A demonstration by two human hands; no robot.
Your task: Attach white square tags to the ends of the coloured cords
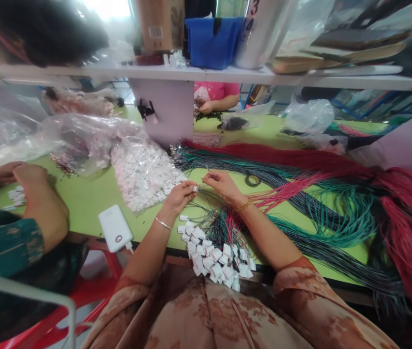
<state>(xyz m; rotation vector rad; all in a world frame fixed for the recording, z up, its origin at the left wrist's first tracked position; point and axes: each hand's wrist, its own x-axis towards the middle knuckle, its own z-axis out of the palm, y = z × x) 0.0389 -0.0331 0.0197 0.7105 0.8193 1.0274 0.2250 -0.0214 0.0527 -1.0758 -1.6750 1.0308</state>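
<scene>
My left hand [181, 196] pinches a small white connector housing [195, 188] between thumb and fingertips. Just right of it, my right hand [223, 185] is closed in a pinch around thin wire ends [208, 169]; how many wires it grips I cannot tell. Dark wires run from near the fingers down toward a pile of white connectors [213, 259] with wires attached, which lies at the table's front edge between my forearms. Beyond my left hand is a clear plastic bag of loose white connector housings [144, 167].
Long bundles of red wires [264, 152], black wires [282, 182] and green wires [329, 203] cover the right side. A roll of black tape [252, 180] and a white power bank [115, 228] lie on the table. A co-worker's arm [42, 203] is at left. A shelf [162, 72] crosses overhead.
</scene>
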